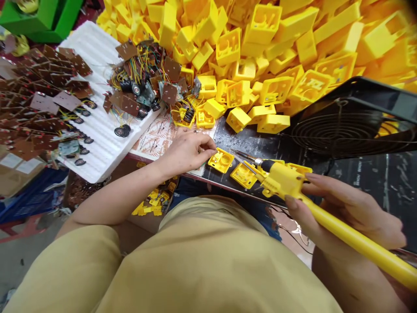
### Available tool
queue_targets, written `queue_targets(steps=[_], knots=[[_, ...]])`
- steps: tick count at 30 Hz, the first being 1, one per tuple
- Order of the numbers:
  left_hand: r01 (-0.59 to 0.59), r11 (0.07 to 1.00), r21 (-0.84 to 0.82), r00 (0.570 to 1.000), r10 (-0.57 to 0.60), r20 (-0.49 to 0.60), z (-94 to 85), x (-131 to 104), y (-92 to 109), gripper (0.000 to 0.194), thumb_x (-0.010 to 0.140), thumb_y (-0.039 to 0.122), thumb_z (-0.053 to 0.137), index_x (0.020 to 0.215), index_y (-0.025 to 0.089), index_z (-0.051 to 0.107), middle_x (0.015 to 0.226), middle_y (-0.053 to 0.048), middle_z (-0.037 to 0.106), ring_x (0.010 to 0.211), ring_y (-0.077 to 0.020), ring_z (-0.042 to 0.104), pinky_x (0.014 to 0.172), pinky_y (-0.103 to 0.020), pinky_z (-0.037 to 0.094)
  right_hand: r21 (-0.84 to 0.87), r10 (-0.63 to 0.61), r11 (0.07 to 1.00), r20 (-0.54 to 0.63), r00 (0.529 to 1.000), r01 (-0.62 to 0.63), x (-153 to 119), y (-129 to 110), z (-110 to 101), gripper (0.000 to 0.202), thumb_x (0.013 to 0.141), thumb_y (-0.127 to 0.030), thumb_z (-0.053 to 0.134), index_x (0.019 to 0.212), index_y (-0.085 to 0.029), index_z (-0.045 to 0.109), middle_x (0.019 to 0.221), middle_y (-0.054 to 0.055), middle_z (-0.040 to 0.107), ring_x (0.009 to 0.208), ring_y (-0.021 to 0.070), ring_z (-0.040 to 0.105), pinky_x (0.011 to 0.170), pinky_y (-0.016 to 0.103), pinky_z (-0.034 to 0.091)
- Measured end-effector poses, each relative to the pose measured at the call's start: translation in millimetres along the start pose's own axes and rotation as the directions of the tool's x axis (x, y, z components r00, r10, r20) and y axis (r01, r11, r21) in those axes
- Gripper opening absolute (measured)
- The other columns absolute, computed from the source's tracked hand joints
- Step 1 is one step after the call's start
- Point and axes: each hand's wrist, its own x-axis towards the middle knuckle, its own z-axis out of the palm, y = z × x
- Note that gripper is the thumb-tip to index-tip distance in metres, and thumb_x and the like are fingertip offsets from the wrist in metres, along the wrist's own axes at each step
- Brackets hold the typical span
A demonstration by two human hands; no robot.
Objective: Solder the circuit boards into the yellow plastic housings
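Note:
My left hand is closed, thumb and forefinger pinched at the left corner of a small yellow housing; anything between the fingertips is too small to make out. My right hand grips a yellow soldering tool with a black collar and a thin metal tip. That tip points left, over the table just right of the housing. Beneath the tool lies a second yellow housing, and further yellow parts are partly hidden behind it.
Many yellow housings are heaped at the back. A black fan stands at the right. A white foam tray holds brown circuit boards, wires and small speakers at the left. Green bins are at upper left.

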Motion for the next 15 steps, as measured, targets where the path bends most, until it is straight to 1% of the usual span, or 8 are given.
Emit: queue_targets(steps=[2, 4, 5, 7, 9, 10, 12, 15], knots=[[0.029, 0.995, 0.097, 0.999, -0.031, 0.02, 0.6, 2, 7, 0.009, 0.082, 0.024, 0.067, 0.083, 0.019, 0.074, 0.078, 0.0, 0.076, 0.084, -0.0202, 0.07, 0.101, -0.045, 0.039, -0.005, 0.009, 1.0, -0.013, 1.0, -0.009, -1, 1, 0, 0.046, 0.08, -0.036, 0.081, 0.124, -0.036, 0.067, 0.08, -0.004, 0.073, 0.045, 0.0114, 0.056, 0.037, 0.026, 0.044], [0.033, 0.988, 0.149, 0.998, -0.039, 0.04, 0.4, 4, 12, 0.01, 0.083, 0.023, 0.066, 0.084, 0.019, 0.074, 0.08, 0.0, 0.076, 0.087, -0.021, 0.07, 0.099, -0.044, 0.039, 0.002, -0.037, 0.999, -0.03, 0.999, 0.037, -1, 0, 2, 0.043, 0.08, -0.037, 0.081, 0.121, -0.036, 0.068, 0.079, -0.004, 0.074, 0.041, 0.0117, 0.054, 0.033, 0.026, 0.041], [0.026, 0.986, 0.168, 0.998, -0.034, 0.046, 0.0, 5, 13, 0.01, 0.083, 0.023, 0.065, 0.084, 0.019, 0.074, 0.081, -0.001, 0.076, 0.089, -0.0215, 0.07, 0.099, -0.043, 0.04, 0.019, -0.075, 0.997, -0.031, 0.997, 0.076, -1, 0, 3, 0.042, 0.08, -0.037, 0.081, 0.12, -0.035, 0.068, 0.079, -0.005, 0.074, 0.041, 0.0126, 0.056, 0.032, 0.026, 0.042], [0.007, 0.98, 0.199, 0.998, -0.019, 0.058, -1.0, 6, 15, 0.012, 0.083, 0.024, 0.064, 0.084, 0.018, 0.074, 0.081, -0.002, 0.076, 0.089, -0.0225, 0.069, 0.097, -0.043, 0.041, 0.088, -0.135, 0.987, 0.006, 0.991, 0.134, 1, -2, 6, 0.036, 0.082, -0.034, 0.078, 0.116, -0.034, 0.066, 0.079, -0.005, 0.074, 0.048, 0.0162, 0.064, 0.036, 0.027, 0.049], [-0.007, 0.974, 0.224, 0.998, -0.009, 0.067, -1.9, 7, 15, 0.013, 0.083, 0.024, 0.064, 0.084, 0.018, 0.075, 0.081, -0.003, 0.076, 0.088, -0.0226, 0.069, 0.095, -0.041, 0.043, 0.145, -0.166, 0.977, 0.071, 0.984, 0.155, 4, -5, 9, 0.027, 0.084, -0.027, 0.076, 0.108, -0.034, 0.065, 0.077, -0.007, 0.074, 0.057, 0.0186, 0.069, 0.043, 0.028, 0.056], [-0.011, 0.972, 0.234, 0.997, -0.006, 0.072, -2.3, 7, 14, 0.013, 0.083, 0.024, 0.063, 0.084, 0.018, 0.075, 0.081, -0.003, 0.076, 0.087, -0.0223, 0.069, 0.094, -0.041, 0.043, 0.157, -0.176, 0.975, 0.092, 0.98, 0.16, 5, -6, 10, 0.024, 0.083, -0.024, 0.076, 0.102, -0.033, 0.064, 0.076, -0.007, 0.074, 0.06, 0.0192, 0.071, 0.045, 0.028, 0.057], [-0.021, 0.969, 0.246, 0.997, 0.001, 0.081, -2.9, 8, 13, 0.014, 0.083, 0.025, 0.063, 0.084, 0.019, 0.075, 0.081, -0.003, 0.076, 0.086, -0.0216, 0.069, 0.093, -0.04, 0.044, 0.159, -0.198, 0.971, 0.103, 0.975, 0.18, 8, -9, 11, 0.023, 0.081, -0.021, 0.077, 0.094, -0.032, 0.061, 0.076, -0.008, 0.073, 0.061, 0.0192, 0.071, 0.044, 0.028, 0.056], [-0.033, 0.965, 0.262, 0.995, 0.007, 0.101, -3.3, 9, 14, 0.015, 0.083, 0.025, 0.062, 0.084, 0.019, 0.075, 0.082, -0.003, 0.077, 0.087, -0.0223, 0.068, 0.093, -0.041, 0.045, 0.142, -0.227, 0.967, 0.113, 0.967, 0.21, 12, -14, 12, 0.027, 0.079, -0.02, 0.08, 0.091, -0.031, 0.058, 0.076, -0.007, 0.073, 0.06, 0.0186, 0.07, 0.043, 0.027, 0.055]])
